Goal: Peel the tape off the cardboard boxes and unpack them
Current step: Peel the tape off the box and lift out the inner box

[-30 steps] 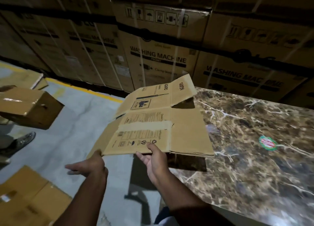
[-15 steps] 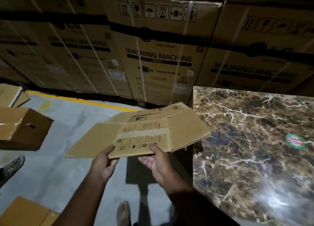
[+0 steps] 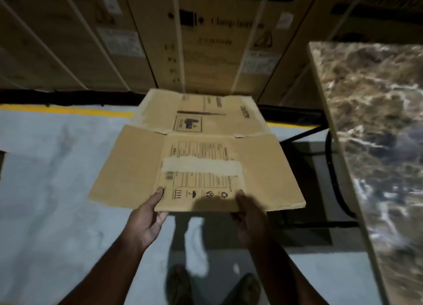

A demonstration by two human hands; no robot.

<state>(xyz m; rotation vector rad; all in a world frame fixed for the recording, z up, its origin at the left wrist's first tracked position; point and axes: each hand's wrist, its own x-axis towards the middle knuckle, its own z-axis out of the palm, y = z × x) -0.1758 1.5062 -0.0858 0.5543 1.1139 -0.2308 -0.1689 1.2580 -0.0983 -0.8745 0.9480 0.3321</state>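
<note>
Between both hands hangs a flattened brown cardboard box (image 3: 201,158). Left hand (image 3: 146,220) and right hand (image 3: 249,222) each grip its near edge, thumbs on top. Beyond the grip runs a pale torn tape strip (image 3: 201,166).

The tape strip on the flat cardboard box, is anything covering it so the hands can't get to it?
Nothing visible. The tape strip lies bare across the flattened box. The left hand and right hand grip the box's near edge, just below the strip.

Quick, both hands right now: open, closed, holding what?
Left hand: grips the flattened cardboard box at its near edge.
Right hand: grips the same near edge.
</note>
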